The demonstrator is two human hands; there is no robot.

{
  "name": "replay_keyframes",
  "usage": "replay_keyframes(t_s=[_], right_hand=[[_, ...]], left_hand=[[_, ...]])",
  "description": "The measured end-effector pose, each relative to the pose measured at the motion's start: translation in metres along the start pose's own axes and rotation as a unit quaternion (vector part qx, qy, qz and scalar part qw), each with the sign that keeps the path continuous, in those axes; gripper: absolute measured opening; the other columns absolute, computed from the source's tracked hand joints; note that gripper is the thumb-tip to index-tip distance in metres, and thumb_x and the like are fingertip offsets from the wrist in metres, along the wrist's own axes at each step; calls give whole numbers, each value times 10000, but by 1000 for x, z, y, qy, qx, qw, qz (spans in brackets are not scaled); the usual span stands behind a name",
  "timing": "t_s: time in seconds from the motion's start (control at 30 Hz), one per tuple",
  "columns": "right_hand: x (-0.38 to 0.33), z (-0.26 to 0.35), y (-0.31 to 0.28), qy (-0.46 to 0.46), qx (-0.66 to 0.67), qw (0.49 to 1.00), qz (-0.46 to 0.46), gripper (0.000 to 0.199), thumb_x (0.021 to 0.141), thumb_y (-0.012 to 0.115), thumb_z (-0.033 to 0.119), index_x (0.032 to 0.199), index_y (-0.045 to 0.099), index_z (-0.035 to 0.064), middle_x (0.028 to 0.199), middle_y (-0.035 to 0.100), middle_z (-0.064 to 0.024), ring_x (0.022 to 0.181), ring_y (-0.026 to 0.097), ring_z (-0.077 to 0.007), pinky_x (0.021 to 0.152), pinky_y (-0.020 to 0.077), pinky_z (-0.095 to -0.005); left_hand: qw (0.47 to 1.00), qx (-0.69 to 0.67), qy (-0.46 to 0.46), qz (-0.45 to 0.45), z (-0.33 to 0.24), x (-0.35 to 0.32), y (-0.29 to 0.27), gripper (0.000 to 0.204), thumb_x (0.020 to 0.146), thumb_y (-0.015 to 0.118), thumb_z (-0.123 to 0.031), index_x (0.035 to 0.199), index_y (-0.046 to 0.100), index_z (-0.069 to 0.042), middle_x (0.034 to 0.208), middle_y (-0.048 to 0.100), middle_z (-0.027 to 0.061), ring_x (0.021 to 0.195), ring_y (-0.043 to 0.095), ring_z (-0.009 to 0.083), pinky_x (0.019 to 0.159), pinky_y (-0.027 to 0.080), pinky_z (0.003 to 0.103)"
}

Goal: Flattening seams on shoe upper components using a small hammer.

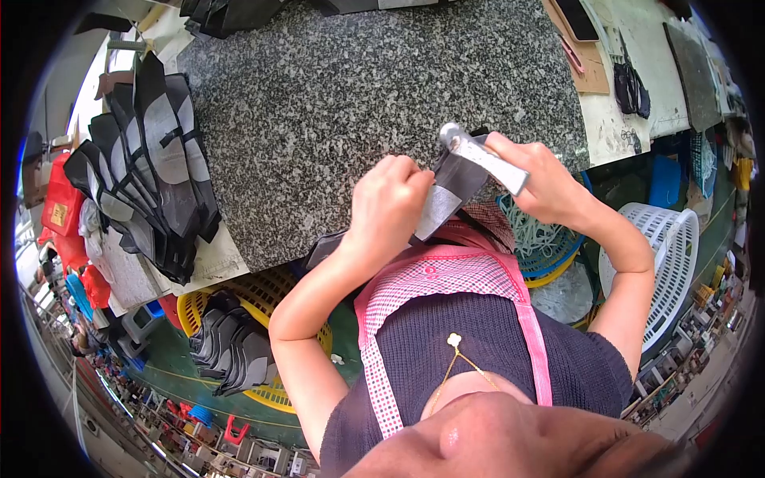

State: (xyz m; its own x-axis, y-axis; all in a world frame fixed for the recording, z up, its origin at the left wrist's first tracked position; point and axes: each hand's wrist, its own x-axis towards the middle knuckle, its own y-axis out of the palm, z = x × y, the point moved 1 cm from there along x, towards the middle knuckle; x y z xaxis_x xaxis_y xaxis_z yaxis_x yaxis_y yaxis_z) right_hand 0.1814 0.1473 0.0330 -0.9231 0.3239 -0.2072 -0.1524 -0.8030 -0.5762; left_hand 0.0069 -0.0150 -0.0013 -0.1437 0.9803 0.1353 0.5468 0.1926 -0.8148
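My right hand [543,179] is closed around a hammer, whose silver metal head [490,163] lies over the near right part of a speckled granite slab [358,95]. Under the hammer head is a black and grey shoe upper [443,209], at the slab's front edge close to my apron. The fingers of my left hand [390,199] are curled, gripping the upper's left side. Part of the upper is hidden behind my left hand and forearm. Whether the hammer touches the upper, I cannot tell.
Several similar uppers [163,151] are piled left of the slab, with more [231,346] by a yellow basket [191,307] below. A phone [577,19] lies at the far right. A white basket [689,239] and a container of pale strips [538,227] stand lower right.
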Motion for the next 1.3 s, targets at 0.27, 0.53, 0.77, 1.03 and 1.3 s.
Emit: replay_keyframes(t_s=[0.27, 0.53, 0.77, 1.03, 1.3], right_hand=[[-6, 6, 19, -29, -81, 995, 58, 212, 879, 548, 75, 1070, 483, 7, 719, 619, -247, 742, 628, -468, 646, 482, -553], [-8, 24, 14, -24, 9, 1000, 6, 218, 853, 553, 60, 1059, 503, 9, 767, 631, -251, 753, 634, -471, 639, 500, -523], [-5, 11, -14, 38, -3, 995, -88, 180, 909, 531, 75, 1075, 548, 7, 709, 609, -216, 712, 653, -434, 589, 495, -460], [-8, -22, -6, 28, -32, 985, -170, 227, 1004, 524, 201, 1053, 572, -15, 763, 609, -266, 770, 604, -483, 612, 454, -510], [-8, 7, -34, 52, 44, 983, -169, 143, 982, 523, 139, 986, 522, -5, 698, 574, -218, 737, 610, -461, 585, 472, -415]], left_hand=[[988, -130, -79, 20, 8, -6, -9, 109, 773, 755, -47, 877, 733, -22, 803, 648, 90, 749, 651, 258, 646, 531, 380], [998, -10, 58, 4, 2, -23, -3, 192, 785, 667, -42, 973, 676, -3, 890, 570, 104, 848, 570, 267, 726, 500, 370], [996, -21, 81, -17, 4, 26, 12, 211, 750, 663, 5, 957, 692, -22, 864, 579, 108, 824, 593, 286, 714, 513, 387], [956, -234, -136, 109, 9, 68, -2, 192, 834, 778, -119, 984, 753, -2, 837, 685, 124, 752, 703, 210, 700, 563, 298], [994, -106, 15, -27, -2, 45, 13, 151, 810, 739, -32, 957, 726, 1, 868, 612, 109, 816, 616, 289, 713, 513, 392]])
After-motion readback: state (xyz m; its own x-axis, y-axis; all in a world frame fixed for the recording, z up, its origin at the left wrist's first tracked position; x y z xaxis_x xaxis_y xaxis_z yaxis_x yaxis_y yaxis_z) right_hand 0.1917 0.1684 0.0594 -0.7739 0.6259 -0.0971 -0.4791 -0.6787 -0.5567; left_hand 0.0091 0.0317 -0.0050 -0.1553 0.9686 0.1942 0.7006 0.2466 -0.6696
